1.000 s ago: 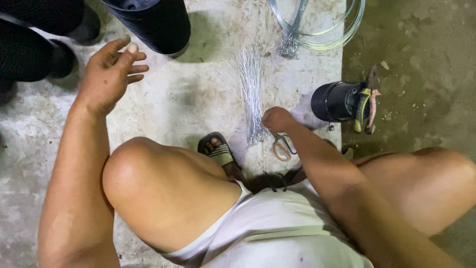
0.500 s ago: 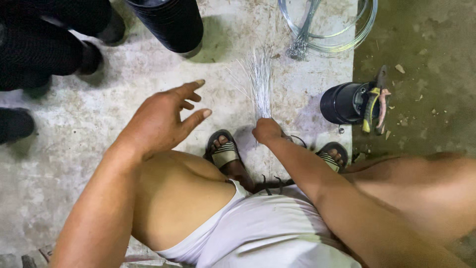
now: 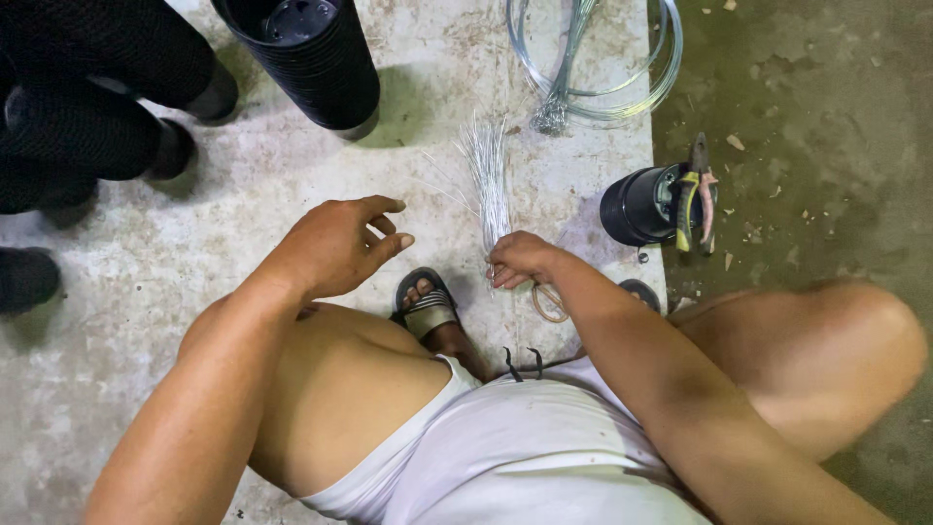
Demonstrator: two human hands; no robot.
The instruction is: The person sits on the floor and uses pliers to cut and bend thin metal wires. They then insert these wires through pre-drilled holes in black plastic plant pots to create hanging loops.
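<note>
My right hand (image 3: 522,259) rests low on the concrete floor, its fingers closed around the near end of a bundle of thin cut wires (image 3: 486,175) that fans out away from me. My left hand (image 3: 335,245) hovers open above my left knee, fingers loosely spread, holding nothing, a short way left of the bundle. A tan rubber band (image 3: 547,303) lies on the floor just under my right wrist. My sandalled foot (image 3: 428,306) sits between the two hands.
A coil of silver wire (image 3: 595,60) lies at the top. A black ribbed cylinder (image 3: 309,58) stands top left, more black cylinders (image 3: 87,107) at far left. A short black cylinder (image 3: 641,206) with pliers (image 3: 698,194) on it sits right of the bundle.
My left hand has swung from the far left of the floor inward toward the wire bundle. My right hand has stayed at the bundle's near end. The view has shifted slightly.
</note>
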